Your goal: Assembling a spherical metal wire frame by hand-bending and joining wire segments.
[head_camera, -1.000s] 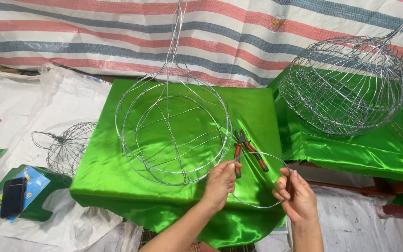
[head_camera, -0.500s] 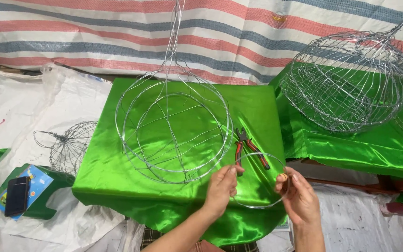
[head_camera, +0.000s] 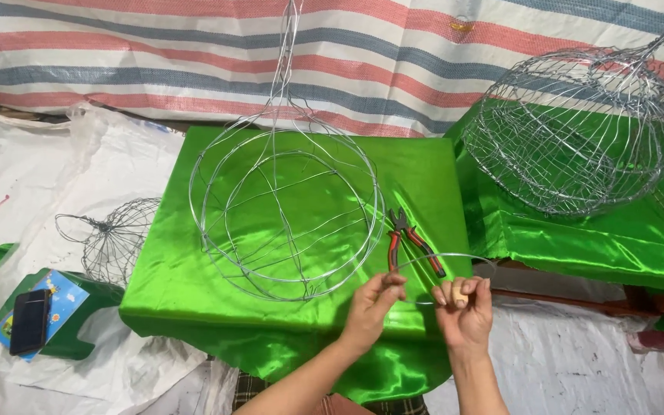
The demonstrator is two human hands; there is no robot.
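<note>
A thin loop of silver wire (head_camera: 455,257) arcs over the near right corner of the green satin cloth (head_camera: 194,292), held at both ends. The left hand (head_camera: 372,307) pinches one end between thumb and fingertips; the right hand (head_camera: 464,306), just beside it, has its fingers curled and pinched on the other end. Touching the far side of the loop lie red-handled pliers (head_camera: 411,240), jaws pointing away. To the left of the pliers, on the same cloth, rests a round wire frame (head_camera: 286,211) of several rings with a long wire stem rising at the far side. Far right, on a second green cloth (head_camera: 578,246), sits a finished domed wire basket (head_camera: 578,134). At the near left, off the cloth, a small dark wire basket (head_camera: 113,234) lies on white sheeting (head_camera: 32,177) near a phone (head_camera: 30,321) on a green stool (head_camera: 78,338). A striped tarp (head_camera: 194,61) runs along the far side.
</note>
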